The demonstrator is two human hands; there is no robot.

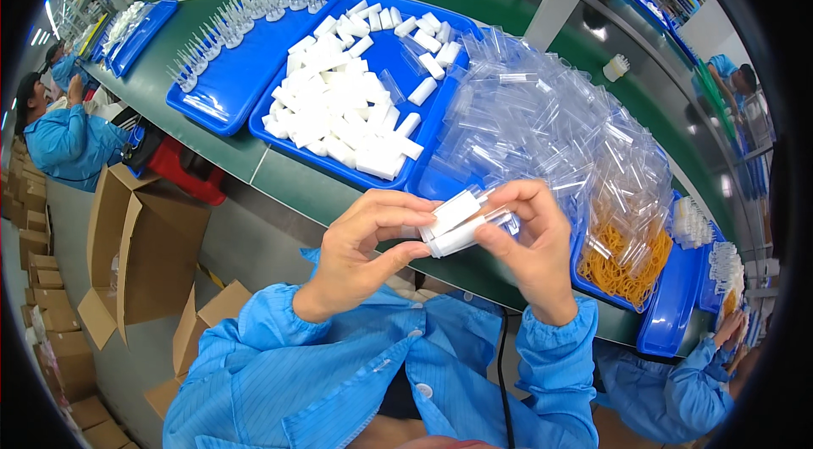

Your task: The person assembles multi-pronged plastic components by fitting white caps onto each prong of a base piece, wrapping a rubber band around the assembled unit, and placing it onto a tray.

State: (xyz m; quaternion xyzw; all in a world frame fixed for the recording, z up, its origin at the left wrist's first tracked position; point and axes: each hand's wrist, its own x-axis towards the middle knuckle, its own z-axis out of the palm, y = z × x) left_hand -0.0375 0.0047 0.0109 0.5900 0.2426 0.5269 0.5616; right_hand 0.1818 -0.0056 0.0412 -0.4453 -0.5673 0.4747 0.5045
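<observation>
My left hand (360,246) and my right hand (535,242) meet in front of my chest, just off the table's near edge. Between them are two white blocks (454,212) lying side by side, with clear plastic around the right-hand end. My left thumb and fingers pinch the left ends of the blocks. The right thumb presses on the lower block while the right fingers curl over a clear plastic sleeve (511,222). How far the blocks sit inside the plastic I cannot tell. Beyond my hands, a blue tray (264,129) holds a heap of similar white blocks (334,102).
A large pile of clear sleeves (525,123) lies right of the blocks, above orange rubber bands (622,267). Far left, another blue tray (224,110) bears upright clear nozzle-like parts (229,22). Cardboard boxes (161,246) stand on the floor at left. Co-workers in blue sit at both sides.
</observation>
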